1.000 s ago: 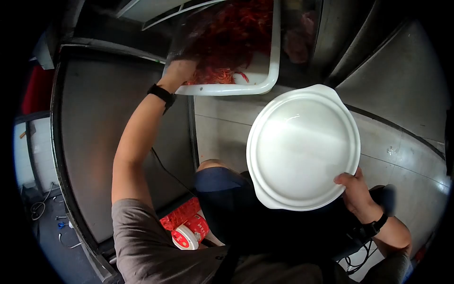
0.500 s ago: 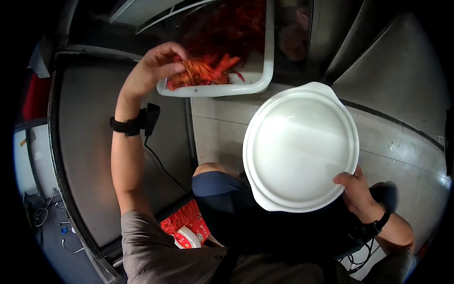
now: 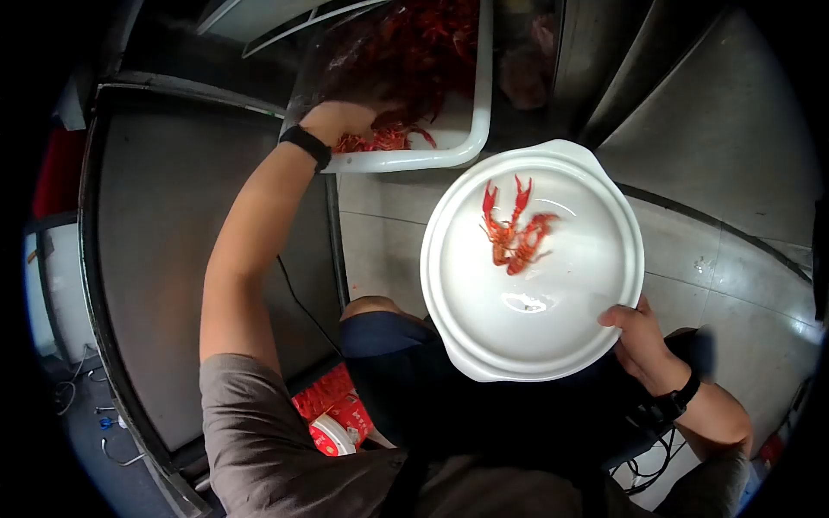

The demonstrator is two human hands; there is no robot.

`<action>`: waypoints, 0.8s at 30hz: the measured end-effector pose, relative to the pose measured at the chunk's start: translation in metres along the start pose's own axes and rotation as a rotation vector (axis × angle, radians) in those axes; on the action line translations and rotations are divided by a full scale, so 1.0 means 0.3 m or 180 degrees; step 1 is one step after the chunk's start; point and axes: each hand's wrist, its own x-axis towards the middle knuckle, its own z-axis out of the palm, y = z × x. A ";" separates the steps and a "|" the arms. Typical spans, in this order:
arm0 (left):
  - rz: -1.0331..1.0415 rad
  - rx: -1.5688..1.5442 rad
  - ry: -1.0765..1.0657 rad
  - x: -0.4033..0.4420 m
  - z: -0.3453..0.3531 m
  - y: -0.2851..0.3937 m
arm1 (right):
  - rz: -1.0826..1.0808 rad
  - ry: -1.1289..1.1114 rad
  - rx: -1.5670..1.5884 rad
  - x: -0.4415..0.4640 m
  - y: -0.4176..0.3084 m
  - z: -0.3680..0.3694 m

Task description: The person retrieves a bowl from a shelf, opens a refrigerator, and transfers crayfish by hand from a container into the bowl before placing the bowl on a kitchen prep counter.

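2 red crayfish (image 3: 503, 235) now lie in the upper part of the white dish (image 3: 553, 319), side by side and touching; 0.5 s ago they were not in it. The left hand (image 3: 341, 121), which hovered at the corner of the white tub (image 3: 414, 161) then, is now down inside it among more crayfish (image 3: 393, 138) (its fingers are hidden, so I cannot tell whether they grasp anything). The right hand (image 3: 643, 341) keeps its grip on the dish, thumb over the rim at the lower right, other fingers out of sight beneath. Beside the person's leg, a white-lidded container (image 3: 332, 438) bears a red label with pale marks too small to read.
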 end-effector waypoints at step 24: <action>-0.0711 -0.4800 0.0614 -0.223 -0.329 -0.050 | 0.0007 -0.0364 0.0306 -0.011 -0.024 0.016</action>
